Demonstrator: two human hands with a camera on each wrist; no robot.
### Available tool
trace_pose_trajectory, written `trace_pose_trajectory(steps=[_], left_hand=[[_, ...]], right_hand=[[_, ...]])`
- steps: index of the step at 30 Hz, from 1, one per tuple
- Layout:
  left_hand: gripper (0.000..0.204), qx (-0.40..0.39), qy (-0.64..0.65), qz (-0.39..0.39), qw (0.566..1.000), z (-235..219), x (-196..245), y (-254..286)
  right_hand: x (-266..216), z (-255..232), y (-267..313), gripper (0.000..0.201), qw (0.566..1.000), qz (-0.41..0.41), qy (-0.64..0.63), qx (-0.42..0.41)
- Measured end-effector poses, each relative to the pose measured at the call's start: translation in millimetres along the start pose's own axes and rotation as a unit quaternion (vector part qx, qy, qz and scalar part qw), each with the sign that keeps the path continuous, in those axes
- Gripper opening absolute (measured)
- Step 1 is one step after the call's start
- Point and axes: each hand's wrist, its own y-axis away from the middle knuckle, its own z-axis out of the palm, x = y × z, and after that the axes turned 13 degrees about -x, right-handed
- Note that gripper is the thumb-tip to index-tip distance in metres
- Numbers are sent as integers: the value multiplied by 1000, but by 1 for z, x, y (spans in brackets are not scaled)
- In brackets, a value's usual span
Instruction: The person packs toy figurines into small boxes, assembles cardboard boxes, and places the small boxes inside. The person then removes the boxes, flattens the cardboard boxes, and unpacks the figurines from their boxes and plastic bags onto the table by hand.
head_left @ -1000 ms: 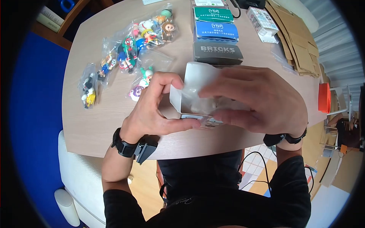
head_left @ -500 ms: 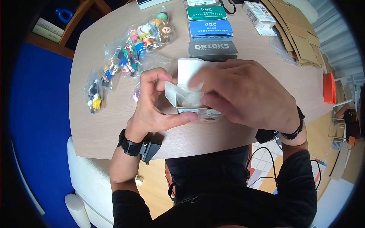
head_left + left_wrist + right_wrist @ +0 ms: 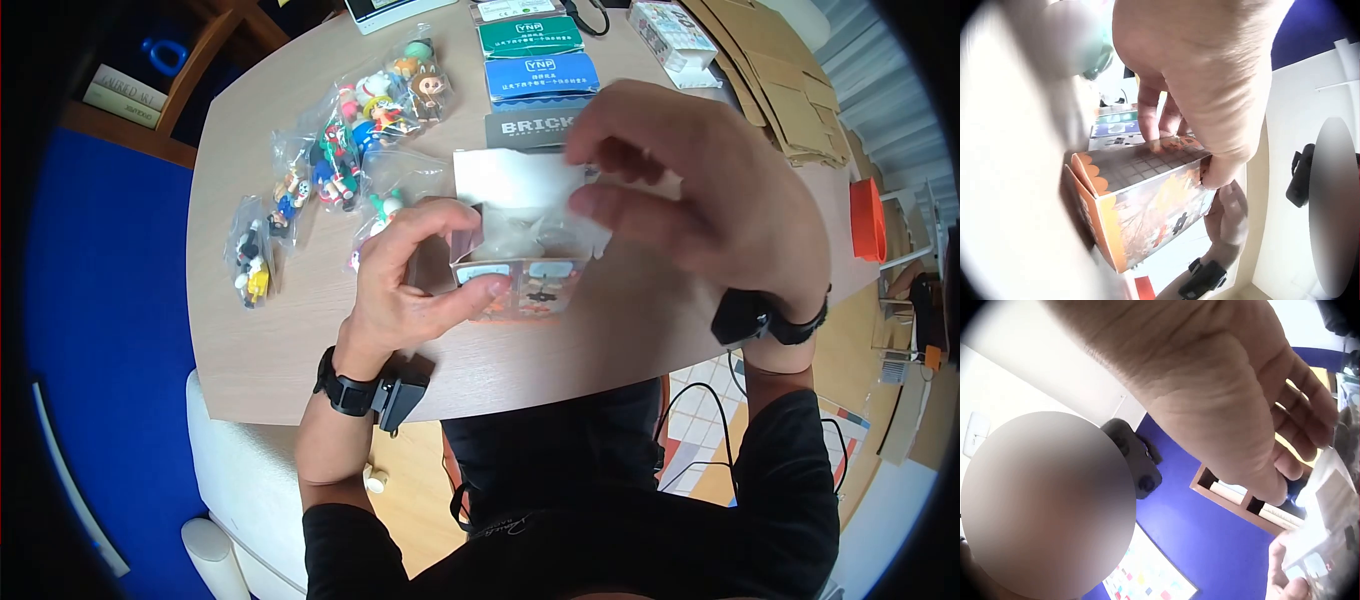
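My left hand (image 3: 405,295) grips a small printed cardboard box (image 3: 545,290) between thumb and fingers, above the table. The box's white lid flap (image 3: 510,178) stands raised, and clear plastic wrapping (image 3: 522,236) fills the opening. In the left wrist view the box (image 3: 1160,206) shows orange scalloped edges and printed pictures. Over the right side of the opening hovers my right hand (image 3: 715,190), its thumb and fingers parted and loosely bent. The right wrist view shows that hand (image 3: 1229,406) holding nothing, fingertips close to the box's flap (image 3: 1332,487). What the wrapping contains is hidden.
Bagged toy figures (image 3: 340,150) lie on the table (image 3: 270,370) at the left. A grey box (image 3: 520,128), a blue box (image 3: 540,78) and a green box (image 3: 530,36) line up behind the held box. Flattened cardboard (image 3: 770,80) and a white printed box (image 3: 672,40) occupy the back right.
My right hand has drawn back from inside the opening, up and to the right. The box has tilted so more of its printed front shows; my left hand keeps its grip.
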Motion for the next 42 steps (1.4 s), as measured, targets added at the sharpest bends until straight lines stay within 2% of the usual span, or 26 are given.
trace_pose_trajectory(steps=[1,4,5,7,8,10,13,17,19,20,22,23,25,30,32,34,38,42], left_hand=[[46,-13,-19,-12,1000,-2,1,-2],[37,-45,-88,-14,995,-10,3,-6],[37,-46,-88,-14,995,-10,5,-7],[35,-57,-95,-13,994,-11,8,-8],[35,-56,-95,-13,994,-11,8,-7],[34,-56,-100,-19,993,-13,7,-8],[33,-57,-133,-1,989,-14,6,-8],[32,-55,-120,-18,991,-16,7,-8],[32,-52,-122,-24,991,-16,6,-7],[32,-51,-122,-25,991,-17,6,-6],[31,-36,-123,-37,991,-17,2,-4],[34,-33,-118,-6,992,-16,-2,-5],[36,-21,-91,-3,996,-11,-2,-5],[45,-9,-24,-11,1000,-6,-7,2],[49,36,87,-27,995,-1,-6,0],[52,23,71,-21,997,-4,-6,0],[60,-5,5,13,1000,-9,-11,2],[58,-31,-70,27,997,-14,-5,0]], right_hand=[[-1,-5,3,14,997,76,-24,-21],[12,-3,6,12,993,91,-4,-71],[13,-1,5,12,993,91,-4,-70],[12,3,-2,13,986,94,-20,-135],[14,7,-5,13,986,93,-20,-136],[17,17,-9,17,992,16,-97,-80],[16,22,-12,18,995,9,-33,-92],[9,20,-12,25,996,40,-33,-78],[7,21,-13,37,993,82,-70,-47],[8,23,-14,37,993,81,-70,-48],[10,29,-17,40,993,-40,-106,44],[10,28,-17,40,992,-42,-107,43],[12,24,-17,42,994,-89,-37,-42],[14,30,-18,30,994,-100,-30,-23],[12,32,-17,28,994,-109,-26,-14],[6,35,-16,24,995,-100,4,19],[-3,40,-15,19,996,-84,16,31],[-6,47,-18,15,994,-89,16,56]])
